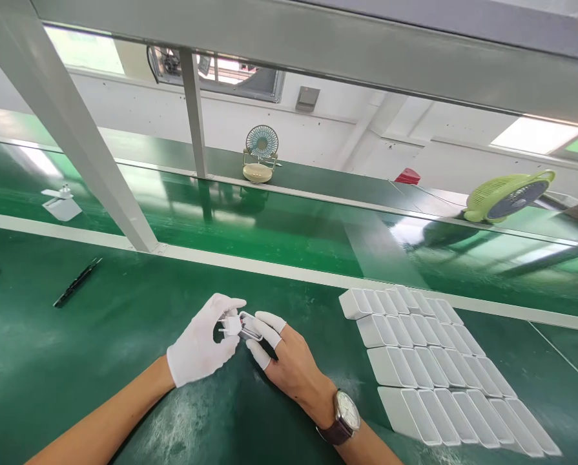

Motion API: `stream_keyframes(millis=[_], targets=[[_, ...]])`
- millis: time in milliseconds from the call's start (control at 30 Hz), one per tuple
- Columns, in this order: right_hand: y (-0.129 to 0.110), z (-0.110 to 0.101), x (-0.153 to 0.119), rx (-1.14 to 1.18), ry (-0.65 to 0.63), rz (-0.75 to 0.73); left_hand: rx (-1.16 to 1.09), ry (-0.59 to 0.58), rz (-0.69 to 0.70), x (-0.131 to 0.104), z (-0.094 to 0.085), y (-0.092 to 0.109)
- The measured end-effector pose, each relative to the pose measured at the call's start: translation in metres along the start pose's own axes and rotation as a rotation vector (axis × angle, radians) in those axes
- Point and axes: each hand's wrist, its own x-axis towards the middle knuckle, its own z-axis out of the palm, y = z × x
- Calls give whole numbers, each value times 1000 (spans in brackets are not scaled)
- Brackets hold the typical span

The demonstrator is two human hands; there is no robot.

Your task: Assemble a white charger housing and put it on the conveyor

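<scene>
My left hand point(205, 342), in a white glove, is closed around a white plug piece with metal prongs point(231, 325). White finger cots cover several fingers of my right hand point(283, 355), which wears a wristwatch. Between those fingers is a small open-ended white housing point(250, 325), with something dark and a bit of red inside its opening. The plug piece and the housing meet end to end; whether they are joined I cannot tell. Both hands are just above the green tabletop.
Rows of white rectangular housings point(438, 368) stand on the table at right. Black tweezers point(78, 282) lie at left. A white plug part point(62, 205) is on the green strip beyond a metal post point(90, 148). Two fans, one small point(262, 143) and one yellow-green point(509, 196), stand farther back.
</scene>
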Motion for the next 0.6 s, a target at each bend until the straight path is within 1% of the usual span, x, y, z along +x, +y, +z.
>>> stream_keyframes(millis=[133,333,467,533,600], targets=[[-3,-2,5,-16,-28,-1,-42,-8,-4,-1,3,-4],[-7,0,10,1,-86,29,-9,16,62,0,5,-11],[-7,-2,11,122,-34,58,-14,15,79,0,6,-13],[-7,-3,11,132,-6,74,-27,10,83,0,6,-13],[-6,-2,10,106,-8,81,-43,10,85,0,6,-13]])
